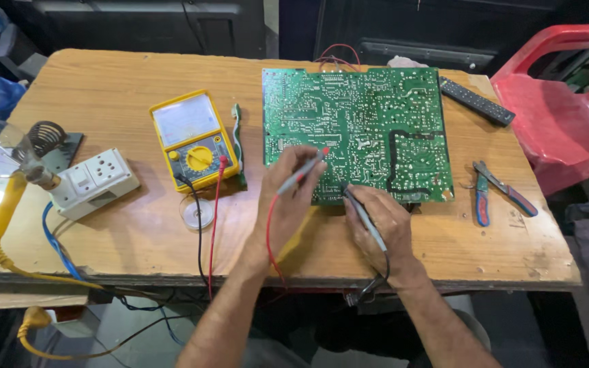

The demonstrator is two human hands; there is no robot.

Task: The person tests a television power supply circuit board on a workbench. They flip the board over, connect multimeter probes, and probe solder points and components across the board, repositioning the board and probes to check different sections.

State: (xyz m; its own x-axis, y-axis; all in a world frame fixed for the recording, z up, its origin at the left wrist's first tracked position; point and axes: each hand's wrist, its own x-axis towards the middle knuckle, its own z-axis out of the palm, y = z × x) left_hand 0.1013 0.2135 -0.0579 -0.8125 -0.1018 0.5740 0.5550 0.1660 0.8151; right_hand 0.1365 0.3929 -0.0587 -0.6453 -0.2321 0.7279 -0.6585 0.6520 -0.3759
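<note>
1. Pinching a red probe [303, 174], the fingers [306, 165] of the left hand [284, 201] are closed round its shaft, its red tip touching the green circuit board [356, 129] near the lower middle.
2. The right hand [380, 221] has its fingers [357, 200] closed round a grey-black probe [363, 215]; its tip sits on the board's lower edge area, though the exact contact point is too small to make out.
3. The board lies flat, solder side up, on the wooden tabletop [131, 238]; both hands cover part of its lower edge, and red wires [339, 54] peek out behind its far edge.
4. A red lead [214, 225] and a black lead [195, 225] run from a yellow multimeter [192, 140], left of the board, over the near edge, where they drop out of sight.
5. A small clear round lid [197, 212] lies just below the meter.
6. Farther left sit a white socket box [93, 180] and a coiled iron stand [46, 140]; a yellow cord [1, 225] is partly cut off.
7. To the right lie pliers [495, 191] and a black remote [475, 101]; a red plastic chair [560, 116] is cropped by the frame.
</note>
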